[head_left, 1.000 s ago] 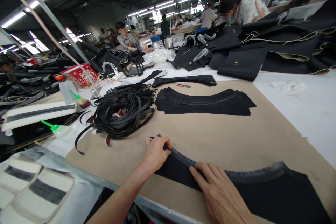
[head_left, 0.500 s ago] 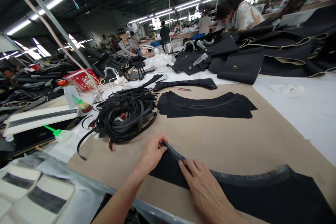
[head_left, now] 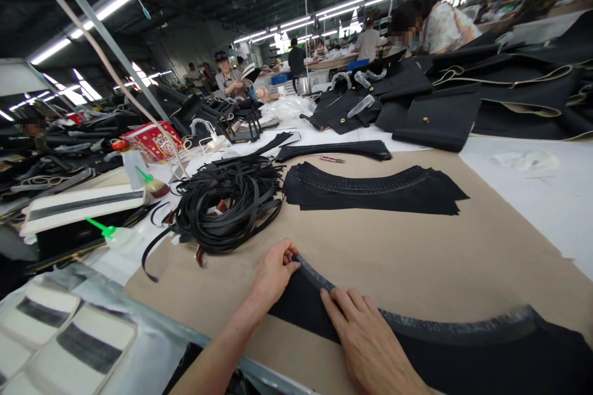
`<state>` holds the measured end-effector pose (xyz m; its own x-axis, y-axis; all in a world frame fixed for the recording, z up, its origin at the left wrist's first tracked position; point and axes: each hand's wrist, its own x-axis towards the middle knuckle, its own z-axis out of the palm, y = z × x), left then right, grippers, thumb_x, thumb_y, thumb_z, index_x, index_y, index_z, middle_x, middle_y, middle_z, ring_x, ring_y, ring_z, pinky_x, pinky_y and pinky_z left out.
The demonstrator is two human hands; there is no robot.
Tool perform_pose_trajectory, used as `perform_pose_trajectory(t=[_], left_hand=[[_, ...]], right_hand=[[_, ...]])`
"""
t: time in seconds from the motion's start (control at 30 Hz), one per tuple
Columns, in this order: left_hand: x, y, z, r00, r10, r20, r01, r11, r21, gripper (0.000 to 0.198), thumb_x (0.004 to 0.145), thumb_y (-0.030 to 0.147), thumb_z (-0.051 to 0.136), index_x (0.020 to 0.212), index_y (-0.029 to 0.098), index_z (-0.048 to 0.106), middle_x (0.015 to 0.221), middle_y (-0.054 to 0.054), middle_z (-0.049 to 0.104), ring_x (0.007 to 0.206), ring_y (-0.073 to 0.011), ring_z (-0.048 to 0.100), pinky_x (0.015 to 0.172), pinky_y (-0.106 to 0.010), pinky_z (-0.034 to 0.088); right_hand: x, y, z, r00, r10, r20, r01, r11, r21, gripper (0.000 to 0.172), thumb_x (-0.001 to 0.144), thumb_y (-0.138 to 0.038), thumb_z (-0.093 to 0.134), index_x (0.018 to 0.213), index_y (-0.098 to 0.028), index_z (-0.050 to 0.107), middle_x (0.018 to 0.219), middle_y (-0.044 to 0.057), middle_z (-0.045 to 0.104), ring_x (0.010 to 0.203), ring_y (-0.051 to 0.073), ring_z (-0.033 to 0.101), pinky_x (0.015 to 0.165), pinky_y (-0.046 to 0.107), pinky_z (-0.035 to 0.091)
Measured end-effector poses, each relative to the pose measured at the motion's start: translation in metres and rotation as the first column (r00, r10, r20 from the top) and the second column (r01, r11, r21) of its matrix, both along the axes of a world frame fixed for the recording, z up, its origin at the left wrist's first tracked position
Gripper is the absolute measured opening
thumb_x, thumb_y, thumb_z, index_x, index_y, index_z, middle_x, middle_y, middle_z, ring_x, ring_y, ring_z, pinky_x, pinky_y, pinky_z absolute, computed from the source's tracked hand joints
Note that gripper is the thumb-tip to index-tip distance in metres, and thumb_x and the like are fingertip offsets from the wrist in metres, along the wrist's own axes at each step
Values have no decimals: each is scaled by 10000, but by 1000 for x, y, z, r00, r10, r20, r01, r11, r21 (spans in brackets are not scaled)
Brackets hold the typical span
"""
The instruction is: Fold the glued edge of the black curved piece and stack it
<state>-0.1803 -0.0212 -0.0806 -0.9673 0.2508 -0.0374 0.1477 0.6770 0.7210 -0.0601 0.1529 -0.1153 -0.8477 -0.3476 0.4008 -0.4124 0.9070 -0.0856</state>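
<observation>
A long black curved fabric panel (head_left: 463, 352) lies on the brown board (head_left: 393, 253), with a dark strip (head_left: 454, 330) that looks glossy running along its concave edge. My left hand (head_left: 274, 268) pinches the strip's far left end between thumb and fingertips. Pressed on the same edge a little to the right is my right hand (head_left: 364, 330), its fingers stretched out and lying on the panel. A stack of similar black curved panels (head_left: 370, 188) rests farther back on the board.
Left of the stack sits a coil of black straps (head_left: 222, 203). Pink-handled tweezers (head_left: 332, 159) and a narrow black stack (head_left: 336, 150) lie behind. Green-tipped bottles (head_left: 109, 233) stand at left. Black bag pieces (head_left: 435, 114) pile up at back right, near a co-worker (head_left: 445, 28).
The view has shifted slightly, so most things appear a little farther right. Both hands keep their places on the panel's edge. A person in the background now holds something up.
</observation>
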Motion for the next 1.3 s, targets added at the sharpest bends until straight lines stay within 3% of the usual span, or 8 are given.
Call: perform_pose_trajectory(t=[0.17,0.33,0.5,0.7,0.83,0.97,1.07,1.3], left_hand=[[0,-2,1,999,10,-46,-11,1000,-22,194,700,89,656,839,192,568,724,46,534,671,-126,498,622,-246,393],[9,-4,3,979,25,-201,-31,999,-29,316,717,70,671,975,203,546,992,-7,549,934,-172,517,828,-299,420],[18,-12,-11,904,-189,-382,151,980,-128,114,868,112,549,915,190,616,966,-39,593,964,-194,542,865,-331,448],[23,-30,-25,777,-385,-497,254,915,-313,309,927,99,396,1124,165,625,1092,-94,628,1061,-226,527,937,-398,448],[26,-36,-12,806,-408,-429,288,903,-318,364,904,75,404,1168,206,617,1109,-79,641,1090,-231,523,959,-426,433],[19,-36,6,894,-292,-340,263,956,-131,233,875,103,499,1001,207,665,1008,-53,658,1014,-202,556,944,-377,444],[5,-35,18,911,-278,-304,255,960,-113,313,821,94,563,1106,215,615,1166,-62,615,1131,-213,508,1009,-386,393],[-32,-30,35,808,-579,-111,508,780,-365,369,756,151,658,1112,235,609,1125,-39,630,1129,-231,494,985,-408,297]], right_hand=[[-2,-1,1,1000,-4,3,4,1000,8,584,643,-31,520,1218,-125,561,1010,63,607,875,224,527,761,360,502],[-2,-3,2,1000,0,-14,0,1000,-10,570,641,-47,527,1204,-120,574,1012,64,612,878,225,528,756,360,499],[0,-4,4,999,-6,-40,6,1000,-3,584,623,-41,527,1201,-108,579,992,54,617,863,220,525,745,363,483],[-2,-3,7,999,-5,-35,5,1000,3,552,648,-22,523,1184,-136,591,991,41,619,842,204,524,742,357,451],[-4,-4,9,1000,-5,18,6,1000,-27,526,679,-16,525,1173,-180,602,1023,37,624,869,203,536,740,341,440],[-9,-9,17,994,-57,90,66,992,-106,429,765,-25,505,1139,-202,615,1185,74,585,1007,237,530,831,371,432],[-19,-18,29,977,-93,191,129,974,-187,344,882,-87,470,1199,-182,561,1212,108,568,1064,248,515,889,404,416],[-54,-44,53,885,-237,401,329,927,-179,307,867,-218,608,1163,-150,561,1091,112,621,1048,281,545,871,413,412]])
